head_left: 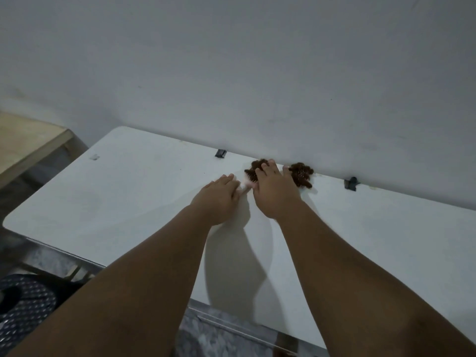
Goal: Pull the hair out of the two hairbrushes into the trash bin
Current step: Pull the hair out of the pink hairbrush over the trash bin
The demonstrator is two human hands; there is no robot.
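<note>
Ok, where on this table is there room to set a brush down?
Bare table from the left hand out to the rounded corner, and right of the right hand, nearer than the dark clip. Crowded by the wall: left hairbrush, right hairbrush.

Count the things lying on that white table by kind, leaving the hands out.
Hairbrushes: 2
Black clips at the far edge: 2
Small grey patch on the left: 1
Total: 5

Left hairbrush (253,168) and right hairbrush (302,174) side by side on the table (134,191), against the wall (257,73) behind.
</note>
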